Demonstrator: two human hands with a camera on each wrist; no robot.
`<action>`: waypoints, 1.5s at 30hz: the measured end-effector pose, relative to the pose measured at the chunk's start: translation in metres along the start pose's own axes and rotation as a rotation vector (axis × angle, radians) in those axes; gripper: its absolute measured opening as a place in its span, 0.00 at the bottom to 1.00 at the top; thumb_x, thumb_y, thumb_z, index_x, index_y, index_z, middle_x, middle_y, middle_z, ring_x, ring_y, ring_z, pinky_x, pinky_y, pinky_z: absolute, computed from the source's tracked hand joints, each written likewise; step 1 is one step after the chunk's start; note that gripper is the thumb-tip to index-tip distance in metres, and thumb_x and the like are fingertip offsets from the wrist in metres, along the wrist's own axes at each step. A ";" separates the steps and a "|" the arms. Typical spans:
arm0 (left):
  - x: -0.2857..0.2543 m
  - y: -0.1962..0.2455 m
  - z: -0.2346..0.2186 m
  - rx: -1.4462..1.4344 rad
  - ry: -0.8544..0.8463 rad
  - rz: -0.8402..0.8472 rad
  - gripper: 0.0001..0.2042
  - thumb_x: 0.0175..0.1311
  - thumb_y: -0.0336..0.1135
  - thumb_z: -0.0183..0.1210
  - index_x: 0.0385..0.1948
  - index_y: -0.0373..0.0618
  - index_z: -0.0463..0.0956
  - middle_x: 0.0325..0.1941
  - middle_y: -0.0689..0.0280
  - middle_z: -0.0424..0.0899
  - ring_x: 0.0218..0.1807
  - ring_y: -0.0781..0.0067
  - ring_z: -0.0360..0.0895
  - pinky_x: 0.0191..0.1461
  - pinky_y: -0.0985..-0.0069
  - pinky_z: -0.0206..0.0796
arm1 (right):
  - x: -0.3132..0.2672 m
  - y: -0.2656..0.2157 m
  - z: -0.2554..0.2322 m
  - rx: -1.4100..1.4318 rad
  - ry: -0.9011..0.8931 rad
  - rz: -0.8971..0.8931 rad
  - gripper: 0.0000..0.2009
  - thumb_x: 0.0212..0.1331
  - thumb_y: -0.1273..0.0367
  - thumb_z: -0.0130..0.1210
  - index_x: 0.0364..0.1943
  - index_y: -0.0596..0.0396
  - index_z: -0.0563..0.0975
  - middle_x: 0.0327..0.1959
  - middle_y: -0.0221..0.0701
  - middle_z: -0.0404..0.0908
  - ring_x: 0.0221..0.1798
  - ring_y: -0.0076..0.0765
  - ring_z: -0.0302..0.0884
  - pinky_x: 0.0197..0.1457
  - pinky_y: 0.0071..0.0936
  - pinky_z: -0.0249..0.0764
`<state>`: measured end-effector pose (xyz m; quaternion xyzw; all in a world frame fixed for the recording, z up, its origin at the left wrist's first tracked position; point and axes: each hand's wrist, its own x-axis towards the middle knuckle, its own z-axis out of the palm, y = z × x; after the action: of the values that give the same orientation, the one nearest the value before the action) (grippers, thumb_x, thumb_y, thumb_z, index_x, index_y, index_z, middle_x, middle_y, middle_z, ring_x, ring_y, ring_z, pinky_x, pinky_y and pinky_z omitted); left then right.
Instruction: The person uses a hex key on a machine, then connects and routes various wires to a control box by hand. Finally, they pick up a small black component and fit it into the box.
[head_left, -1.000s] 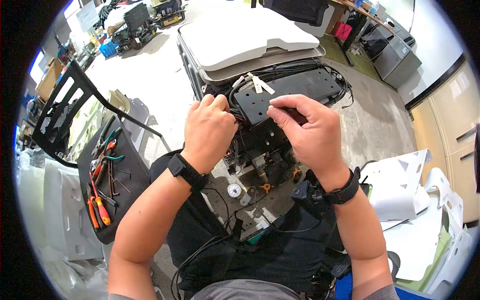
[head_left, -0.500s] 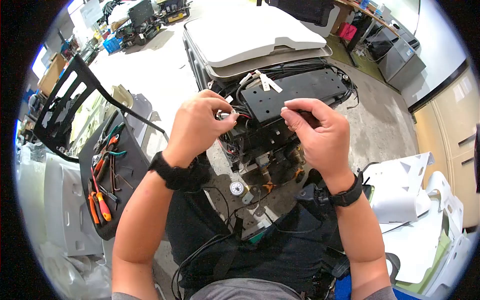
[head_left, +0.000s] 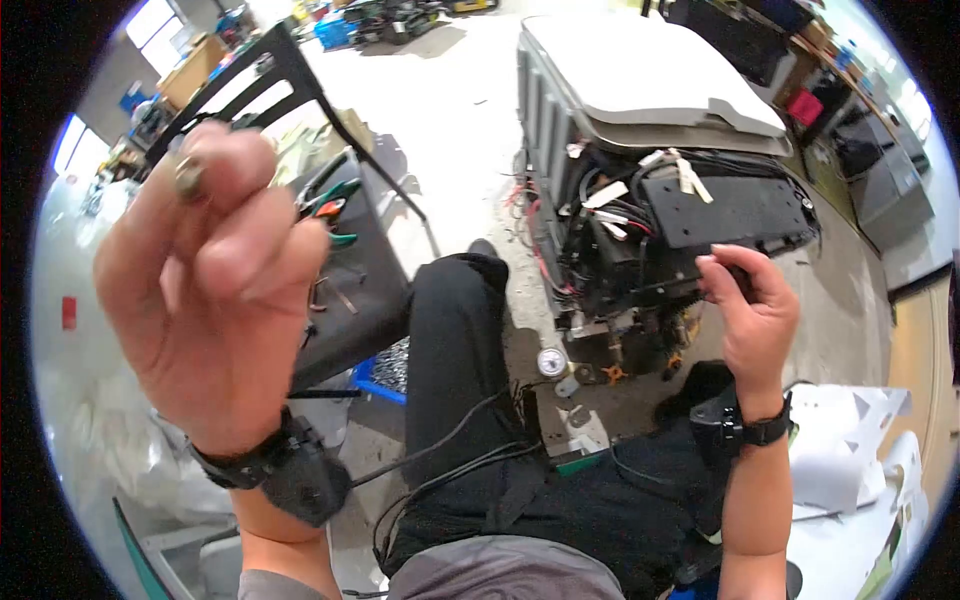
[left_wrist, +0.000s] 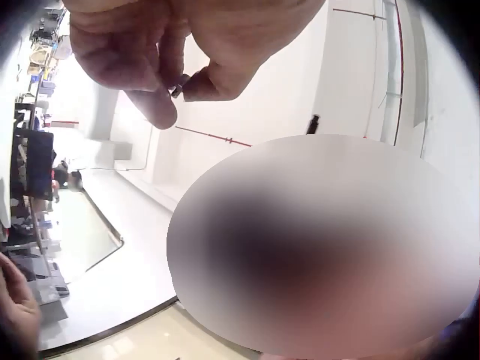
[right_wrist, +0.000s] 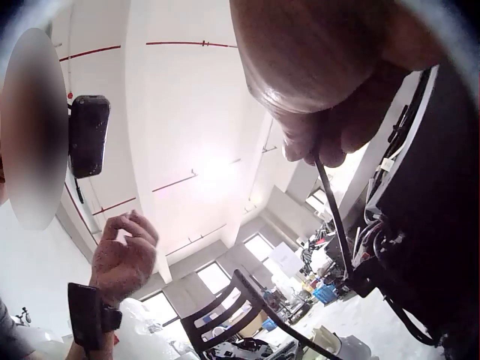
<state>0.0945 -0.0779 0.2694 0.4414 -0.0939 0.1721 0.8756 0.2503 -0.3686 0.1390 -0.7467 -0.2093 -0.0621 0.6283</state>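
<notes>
1. Left hand [head_left: 205,310]: raised high, in front of the chair [head_left: 365,322] in the head view; fingers curled, fingertips pinching a small metal piece [head_left: 188,177]; exact type cannot be told
2. Right hand [head_left: 758,325]: thumb and fingertips brought together, pinching the end of a thin dark length [right_wrist: 334,216], seen in the right wrist view; rod or cable, cannot tell
3. Right fingertips are near the front edge of the black perforated panel [head_left: 730,212]
4. White tags [head_left: 690,178] lie across the panel's far edge, towards its left corner
5. White lid [head_left: 650,75] sits behind the panel
6. Green-handled tool [head_left: 342,239] lies towards the chair seat's far edge
</notes>
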 end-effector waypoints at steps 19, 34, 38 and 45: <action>-0.249 -0.161 -0.273 -0.135 1.124 -0.437 0.05 0.65 0.32 0.58 0.33 0.41 0.77 0.30 0.67 0.81 0.33 0.78 0.78 0.35 0.80 0.73 | -0.010 -0.044 0.033 -0.081 -0.141 -0.102 0.08 0.57 0.77 0.62 0.41 0.62 0.80 0.35 0.30 0.83 0.36 0.21 0.78 0.42 0.17 0.73; -0.258 -0.195 -0.327 -0.135 1.329 -0.509 0.03 0.63 0.30 0.54 0.34 0.46 0.77 0.30 0.68 0.81 0.30 0.74 0.78 0.29 0.75 0.68 | -0.033 -0.042 0.024 -0.175 -0.088 -0.068 0.08 0.57 0.77 0.62 0.41 0.60 0.80 0.35 0.31 0.84 0.36 0.21 0.79 0.43 0.18 0.74; -0.244 -0.181 -0.300 -0.111 1.044 -0.575 0.07 0.62 0.30 0.56 0.39 0.43 0.75 0.32 0.69 0.78 0.30 0.76 0.74 0.32 0.78 0.67 | -0.031 -0.029 0.032 -0.191 -0.122 -0.100 0.11 0.56 0.75 0.64 0.43 0.56 0.80 0.31 0.29 0.83 0.34 0.20 0.78 0.39 0.19 0.74; -0.187 -0.146 -0.219 0.279 0.789 -0.658 0.08 0.65 0.30 0.54 0.43 0.41 0.74 0.34 0.67 0.81 0.31 0.79 0.77 0.35 0.80 0.69 | -0.038 -0.003 0.026 0.009 -0.118 0.008 0.11 0.56 0.72 0.65 0.43 0.59 0.80 0.27 0.25 0.80 0.30 0.16 0.73 0.33 0.17 0.70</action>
<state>-0.0193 -0.0229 -0.0274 0.4617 0.4097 0.0522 0.7850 0.2100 -0.3518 0.1232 -0.7471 -0.2432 -0.0143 0.6185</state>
